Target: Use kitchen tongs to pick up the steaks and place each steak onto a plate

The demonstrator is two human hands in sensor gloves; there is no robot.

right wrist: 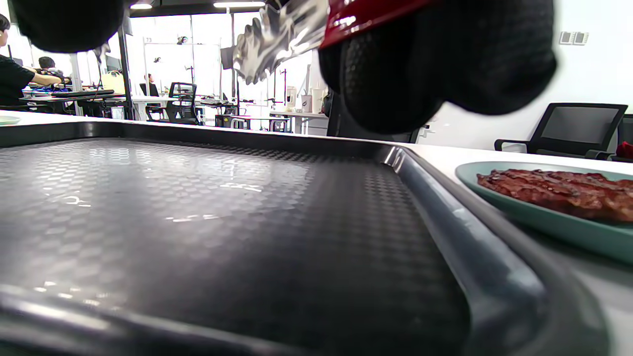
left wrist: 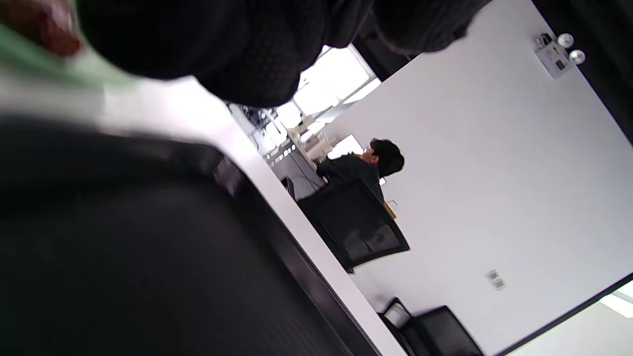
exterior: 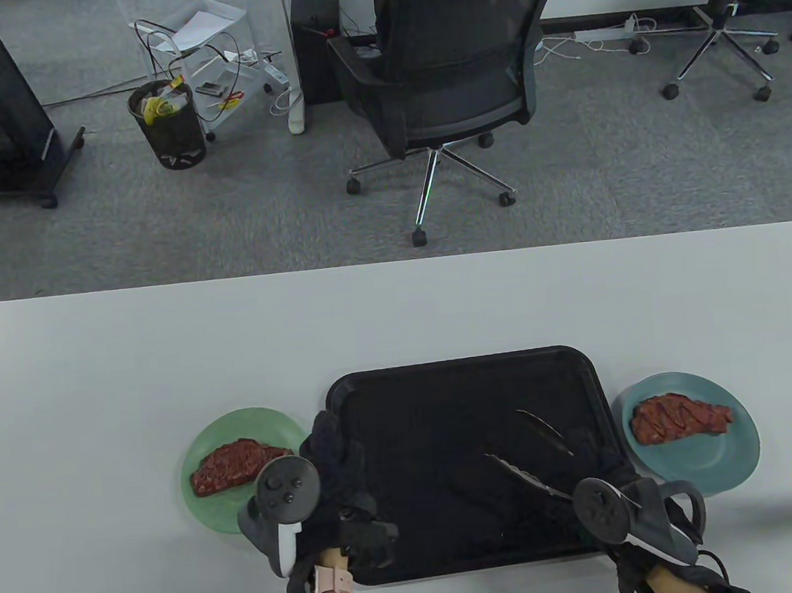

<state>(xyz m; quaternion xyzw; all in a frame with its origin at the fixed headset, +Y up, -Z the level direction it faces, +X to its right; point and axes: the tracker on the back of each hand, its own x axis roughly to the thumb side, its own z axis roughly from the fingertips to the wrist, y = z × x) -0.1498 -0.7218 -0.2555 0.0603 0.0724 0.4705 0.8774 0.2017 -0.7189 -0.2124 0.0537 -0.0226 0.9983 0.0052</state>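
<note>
One reddish steak (exterior: 237, 465) lies on the green plate (exterior: 255, 423) left of the black tray (exterior: 456, 513). A second steak (exterior: 680, 417) lies on the teal plate (exterior: 722, 462) to the tray's right. My right hand (exterior: 615, 464) grips metal tongs (exterior: 529, 475) by their red handle. Their two arms are spread apart over the tray with nothing between them. In the right wrist view the tong tips (right wrist: 277, 39) hang above the tray floor (right wrist: 198, 222), with the steak (right wrist: 559, 190) to the right. My left hand (exterior: 330, 454) rests on the tray's left rim beside the green plate, holding nothing.
No steak lies on the tray. The white table (exterior: 165, 351) stretches far behind tray and plates. Beyond its far edge stand an office chair (exterior: 446, 77) and a waste bin (exterior: 167, 122) on the carpet. A person sits at a distant desk in the left wrist view.
</note>
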